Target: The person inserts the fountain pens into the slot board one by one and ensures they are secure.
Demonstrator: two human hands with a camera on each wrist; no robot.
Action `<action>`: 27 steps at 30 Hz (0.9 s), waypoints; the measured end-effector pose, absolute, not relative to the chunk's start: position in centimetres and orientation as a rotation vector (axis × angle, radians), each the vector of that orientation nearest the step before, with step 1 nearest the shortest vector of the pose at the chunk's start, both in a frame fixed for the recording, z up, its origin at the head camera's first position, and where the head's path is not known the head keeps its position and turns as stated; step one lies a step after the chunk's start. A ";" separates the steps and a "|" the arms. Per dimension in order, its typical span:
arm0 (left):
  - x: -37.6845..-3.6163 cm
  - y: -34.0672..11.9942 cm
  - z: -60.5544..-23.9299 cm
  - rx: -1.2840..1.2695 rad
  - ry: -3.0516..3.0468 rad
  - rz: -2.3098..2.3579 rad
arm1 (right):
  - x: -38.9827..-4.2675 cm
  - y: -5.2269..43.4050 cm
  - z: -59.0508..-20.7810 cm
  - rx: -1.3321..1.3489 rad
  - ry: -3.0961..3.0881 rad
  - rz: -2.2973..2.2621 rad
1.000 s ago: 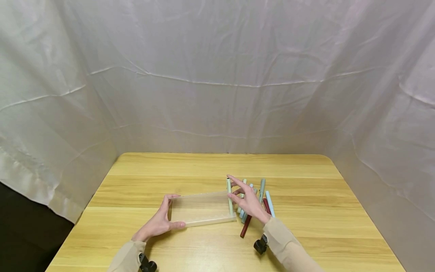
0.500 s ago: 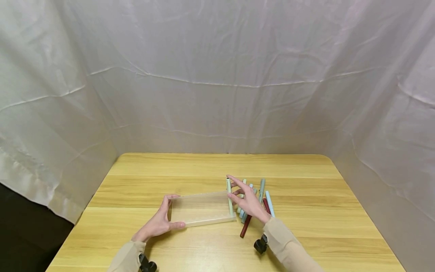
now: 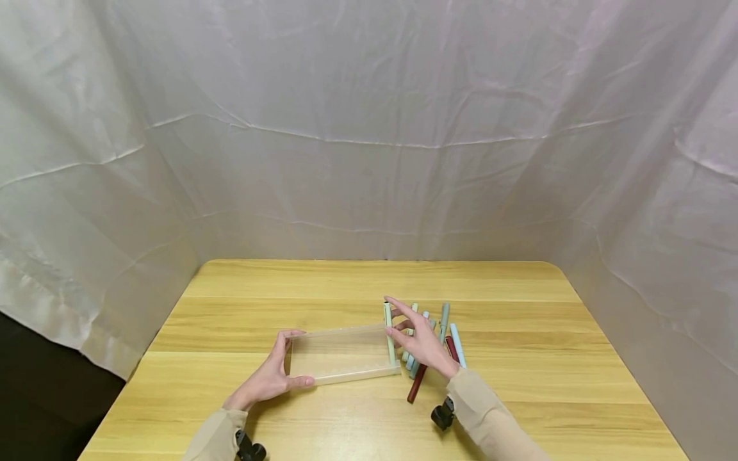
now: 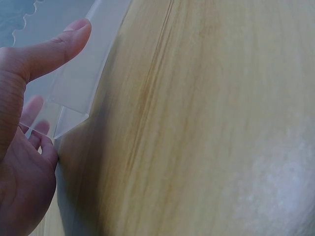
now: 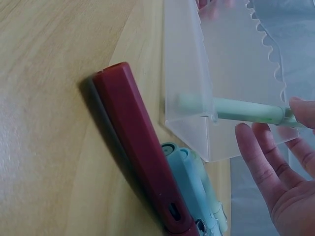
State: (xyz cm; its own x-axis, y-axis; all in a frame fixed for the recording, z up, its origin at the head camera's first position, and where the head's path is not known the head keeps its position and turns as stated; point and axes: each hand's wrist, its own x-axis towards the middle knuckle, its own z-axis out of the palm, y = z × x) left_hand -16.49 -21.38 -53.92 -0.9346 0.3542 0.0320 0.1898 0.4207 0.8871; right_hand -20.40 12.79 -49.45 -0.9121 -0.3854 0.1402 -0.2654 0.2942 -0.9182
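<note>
A clear plastic pen rack [image 3: 357, 375] with scalloped edges sits at the middle of the table. My left hand [image 3: 270, 378] grips its left end, thumb on the near wall and fingers at the far side. In the left wrist view, the thumb lies across the rack's wall [image 4: 81, 81]. At the right end, a light green pen [image 3: 389, 333] lies across the rack. My right hand [image 3: 425, 346] pinches this pen near its far end. The right wrist view shows the pen [image 5: 246, 110] set in the notched edge, its other end behind the translucent wall [image 5: 184, 64].
Several loose pens lie right of the rack, partly under my right hand: a dark red pen [image 3: 416, 385], a light blue pen [image 3: 458, 346] and a grey-green pen [image 3: 444, 320] among them. A pale curtain [image 3: 369, 160] surrounds the wooden table [image 3: 530, 358].
</note>
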 end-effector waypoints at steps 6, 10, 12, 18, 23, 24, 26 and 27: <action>-16.5 -21.4 -53.8 0.479 2.498 1.543 | -20.3 12.9 -49.4 -0.623 2.444 -1.698; -16.5 -21.4 -53.8 0.479 2.493 1.538 | -20.1 13.1 -49.4 -0.609 2.433 -1.736; -16.5 -21.4 -53.8 0.484 2.491 1.541 | -19.9 13.3 -49.5 -0.610 2.426 -1.761; -16.4 -21.5 -54.0 0.507 2.506 1.549 | -19.3 14.4 -50.0 -0.586 2.436 -1.823; -16.4 -21.5 -54.0 0.501 2.500 1.558 | -18.7 15.6 -50.5 -0.499 2.486 -1.882; -16.4 -21.5 -54.0 0.496 2.495 1.562 | -18.6 15.9 -50.6 -0.482 2.503 -1.892; -16.4 -21.5 -53.9 0.494 2.488 1.568 | -18.3 16.5 -50.9 -0.440 2.548 -1.901; -16.4 -21.5 -53.9 0.494 2.483 1.573 | -18.2 16.8 -51.0 -0.412 2.573 -1.897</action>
